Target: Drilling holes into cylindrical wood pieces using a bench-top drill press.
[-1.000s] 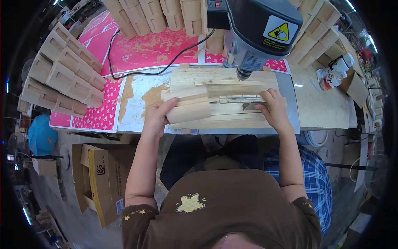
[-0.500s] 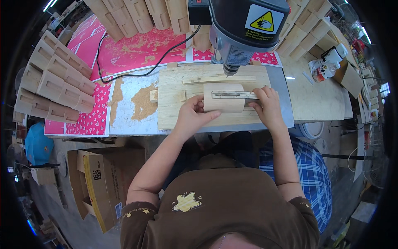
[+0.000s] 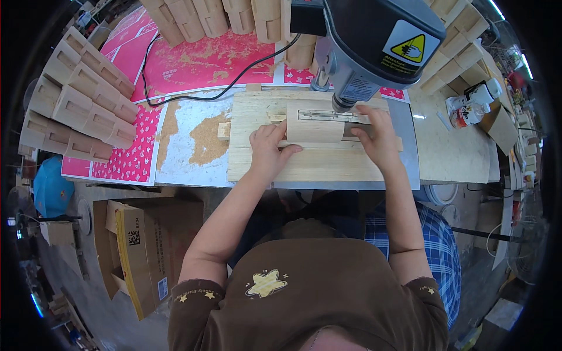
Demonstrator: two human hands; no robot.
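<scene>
Cannot see the top of the bulky black-and-grey drill press (image 3: 374, 44), cropped above; cannot make out details of the slim grey strip (image 3: 322, 116), too small.

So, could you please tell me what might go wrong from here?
The right hand appears close to the drill chuck, so a slip might injure it if the drill were running. The rounded wooden block, with the left hand at its left end, could perhaps turn or shift on the wooden board if steadied poorly.
</scene>
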